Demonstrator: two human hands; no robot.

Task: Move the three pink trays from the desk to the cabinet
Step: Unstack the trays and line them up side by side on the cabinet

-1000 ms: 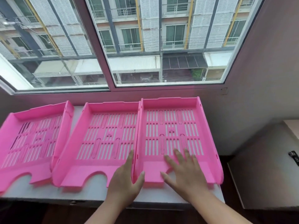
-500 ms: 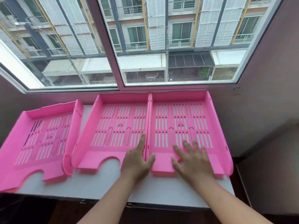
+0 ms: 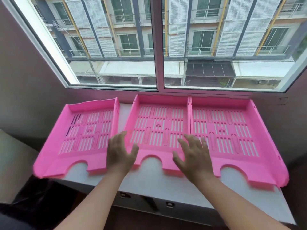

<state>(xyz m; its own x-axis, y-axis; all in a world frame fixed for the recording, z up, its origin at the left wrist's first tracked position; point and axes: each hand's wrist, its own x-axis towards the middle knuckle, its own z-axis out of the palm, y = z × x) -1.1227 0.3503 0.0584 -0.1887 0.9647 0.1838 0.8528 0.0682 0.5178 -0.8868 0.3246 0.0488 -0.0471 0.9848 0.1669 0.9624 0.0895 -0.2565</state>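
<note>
Nearest the camera, two bare forearms are reaching out over the front edge of the desk [image 3: 174, 185], a white top with all three pink trays lying side by side on it, so the task is, as I judge it, at its very first step: choosing and taking hold of a tray, with none yet carried to the cabinet, which is not showing anywhere in view. The left hand [image 3: 122, 151] is spreading wide, fingers splayed and empty, hovering at the front left corner of the middle tray [image 3: 159, 128], over the narrow gap beside the left tray [image 3: 86, 135]; whether it is touching the plastic I cannot tell, since the picture is blurring there. The right hand [image 3: 194, 156] is likewise opening wide and holding nothing, poised at the middle tray's front right corner, close to the seam where that tray is pressing against the right tray [image 3: 221, 130]. The hands are bracketing the middle tray, so the next move probably calls for closing the fingers on its two side walls and lifting it clear without dragging its neighbour. Farther back, the trays' rear walls are sitting along the desk's back edge, under the window [image 3: 157, 47].
</note>
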